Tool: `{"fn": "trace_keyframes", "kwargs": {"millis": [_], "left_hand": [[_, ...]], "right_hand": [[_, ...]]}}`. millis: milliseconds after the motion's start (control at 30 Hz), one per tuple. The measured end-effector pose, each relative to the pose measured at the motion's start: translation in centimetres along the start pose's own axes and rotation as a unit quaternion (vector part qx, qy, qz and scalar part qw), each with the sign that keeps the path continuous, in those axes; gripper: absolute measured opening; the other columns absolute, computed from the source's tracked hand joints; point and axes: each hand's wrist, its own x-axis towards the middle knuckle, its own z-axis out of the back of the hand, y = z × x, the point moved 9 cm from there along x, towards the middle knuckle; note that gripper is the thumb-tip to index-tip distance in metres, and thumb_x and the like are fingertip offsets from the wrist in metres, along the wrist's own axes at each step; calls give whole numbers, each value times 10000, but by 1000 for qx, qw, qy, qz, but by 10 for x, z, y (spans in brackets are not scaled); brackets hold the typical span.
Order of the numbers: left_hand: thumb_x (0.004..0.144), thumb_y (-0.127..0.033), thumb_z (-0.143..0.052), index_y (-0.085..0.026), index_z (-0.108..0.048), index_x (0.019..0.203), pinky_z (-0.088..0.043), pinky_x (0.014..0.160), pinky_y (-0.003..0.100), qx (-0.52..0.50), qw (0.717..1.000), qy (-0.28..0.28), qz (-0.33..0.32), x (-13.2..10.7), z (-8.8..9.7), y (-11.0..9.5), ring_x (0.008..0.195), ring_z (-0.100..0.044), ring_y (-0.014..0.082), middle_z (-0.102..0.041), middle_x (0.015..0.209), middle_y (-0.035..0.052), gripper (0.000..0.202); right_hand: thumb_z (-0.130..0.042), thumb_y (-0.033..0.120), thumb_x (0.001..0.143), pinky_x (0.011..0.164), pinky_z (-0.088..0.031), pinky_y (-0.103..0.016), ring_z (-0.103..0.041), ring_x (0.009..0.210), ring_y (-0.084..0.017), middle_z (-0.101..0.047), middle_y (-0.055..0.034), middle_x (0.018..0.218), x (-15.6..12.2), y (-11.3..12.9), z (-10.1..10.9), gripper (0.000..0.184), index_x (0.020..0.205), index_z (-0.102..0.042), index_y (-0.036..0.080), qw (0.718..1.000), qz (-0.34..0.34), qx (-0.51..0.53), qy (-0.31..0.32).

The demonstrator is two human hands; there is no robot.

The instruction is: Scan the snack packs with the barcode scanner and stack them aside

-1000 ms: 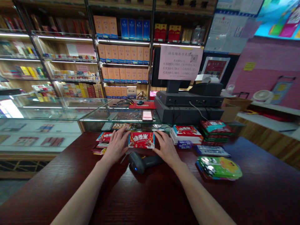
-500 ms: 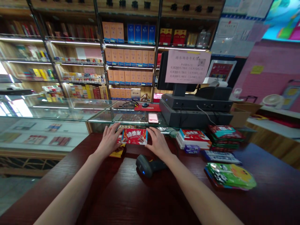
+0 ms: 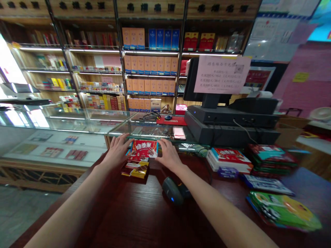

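Observation:
Both my hands hold a red chocolate pack (image 3: 143, 148) with white lettering, one at each end. My left hand (image 3: 117, 151) grips its left end, fingers pointing up and away from me. On the right end, my right hand (image 3: 168, 154) has its thumb and fingers closed. Just below the pack, a yellow-and-brown chocolate bar (image 3: 141, 169) lies on the dark wooden counter; its far edge is hidden behind the red pack. A black barcode scanner (image 3: 172, 191) rests nearer me, its handle partly hidden by my right forearm.
To the right lie a red-and-white box (image 3: 229, 159), a purple packet (image 3: 228, 172), a stack of dark packs (image 3: 270, 160), a blue-and-white packet (image 3: 267, 184) and green bags (image 3: 284, 210). Behind stand a register with a monitor (image 3: 190, 82) and a glass display case (image 3: 124, 129).
My view has turned left, so the scene sits further right. Both hands have carried the red chocolate pack leftward over the counter, and more of the yellow-and-brown bar now shows.

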Motion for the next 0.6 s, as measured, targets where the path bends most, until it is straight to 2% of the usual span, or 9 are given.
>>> {"fn": "trace_keyframes", "kwargs": {"millis": [133, 300, 467, 600], "left_hand": [[786, -351, -693, -245, -552, 1368, -204, 1168, 651, 7, 999, 31, 7, 2, -13, 19, 1449, -303, 401, -347, 1560, 167, 608], [744, -338, -709, -255, -557, 1361, -195, 1161, 661, 13, 998, 65, 12, 4, -30, 36, 1444, -308, 401, -362, 1544, 165, 642], [708, -382, -727, -250, -559, 1365, -178, 1160, 662, 12, 994, 112, 17, 5, -46, 44, 1406, -346, 405, -408, 1504, 169, 691], [695, -380, -732, -252, -568, 1353, -197, 1156, 637, 13, 992, 128, 22, 2, -52, 48, 1351, -402, 388, -459, 1452, 163, 690]], "right_hand": [[-843, 289, 690, 1051, -426, -518, -414, 1360, -339, -440, -173, 1464, 12, 2, -17, 772, 1369, -486, 196, 1000, -14, -11, 15], [-842, 315, 691, 1105, -385, -509, -397, 1389, -343, -443, -176, 1469, 23, 7, -32, 752, 1352, -507, 186, 999, -14, -20, 35], [-840, 237, 669, 1142, -384, -460, -402, 1419, -323, -428, -196, 1496, 29, 8, -53, 832, 1404, -460, 151, 997, -13, 18, 76], [-848, 189, 634, 1181, -339, -462, -300, 1486, -318, -359, -206, 1559, 32, 6, -66, 853, 1399, -471, 160, 996, -7, 42, 81]]}}
